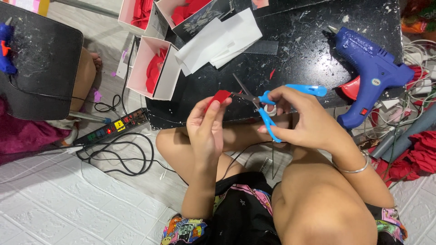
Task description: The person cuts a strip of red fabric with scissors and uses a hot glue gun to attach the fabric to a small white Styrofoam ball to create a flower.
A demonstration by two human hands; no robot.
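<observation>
The person's arms are bare, with no sleeves showing, and the legs are bare too. A thin silver bangle (352,169) circles the right wrist, while the left hand (205,129) and right hand (303,121) wear no rings that can be seen. Black shorts (236,215) with a bright cartoon print in pink, yellow and blue cover the lap.

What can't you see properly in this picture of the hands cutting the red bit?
All in the head view:
- Small red paper piece: mostly hidden by the left hand pinching it.
- Blue-handled metal scissors: handle loops partly covered by the right hand.
- White cardboard boxes of red pieces: top ones are cut off by the upper edge.
- Red fabric flowers: cut off at the right edge.
- Black power strip: switches too small to read.
</observation>
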